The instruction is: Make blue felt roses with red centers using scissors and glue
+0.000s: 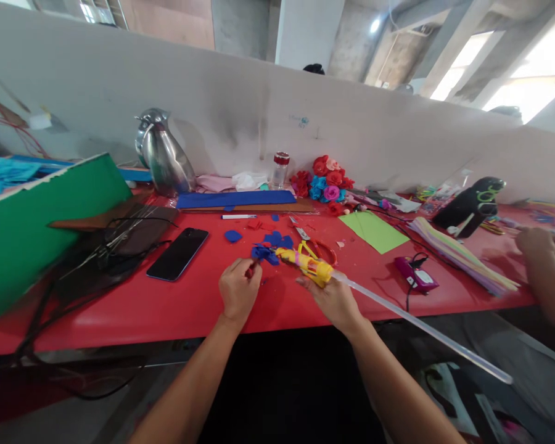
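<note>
My right hand is wrapped round a yellow glue gun, with a long clear glue stick sticking out of its back end. The gun's nozzle points left, close to a dark blue flower-like piece. My left hand pinches at the lower left side of that blue piece with its fingers closed. More blue petals lie just behind the nozzle, and a single blue piece rests farther left. Scissors and a roll of something red and yellow are behind the gun.
On the red table are a phone, green sheet, purple box, blue strip, steel jug, jar and paper flowers. Another person's hands are at the right; a green board stands left.
</note>
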Tool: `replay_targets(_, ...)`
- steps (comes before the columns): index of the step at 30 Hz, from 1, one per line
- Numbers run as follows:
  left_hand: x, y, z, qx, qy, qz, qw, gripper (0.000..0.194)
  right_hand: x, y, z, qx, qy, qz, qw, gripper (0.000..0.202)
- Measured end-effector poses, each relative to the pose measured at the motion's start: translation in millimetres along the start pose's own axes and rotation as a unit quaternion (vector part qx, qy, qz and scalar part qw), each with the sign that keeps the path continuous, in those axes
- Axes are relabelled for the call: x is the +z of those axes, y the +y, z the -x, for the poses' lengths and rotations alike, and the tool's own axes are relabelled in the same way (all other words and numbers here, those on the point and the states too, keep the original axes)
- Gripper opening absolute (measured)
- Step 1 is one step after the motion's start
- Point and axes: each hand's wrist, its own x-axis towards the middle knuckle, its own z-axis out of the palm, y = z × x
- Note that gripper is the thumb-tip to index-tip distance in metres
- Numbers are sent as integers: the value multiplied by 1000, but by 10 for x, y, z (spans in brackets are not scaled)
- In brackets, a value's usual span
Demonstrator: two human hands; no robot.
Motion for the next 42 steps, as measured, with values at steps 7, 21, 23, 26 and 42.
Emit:
replay_targets(7,-48,-94,-134,-165,11,378,911,18,-342,262,-276,193,20,-195,961,46)
replay_targets(21,-43,-104,-192,-250,7,483,839,25,-714,1112,-1117,367,7,54,929,28)
replay_targets(23,-37,-126,-190,-253,10,467,847,23,-720,1159,-1144,358,26,127,925,29)
replay_targets(26,-34,-143,-205,-256,28,459,850,18,-679,1142,-1107,319,62,208,923,15)
replay_targets(42,-77,-192,-255,-273,-8,511,815,20,320,351,323,31,24,-18,999,14)
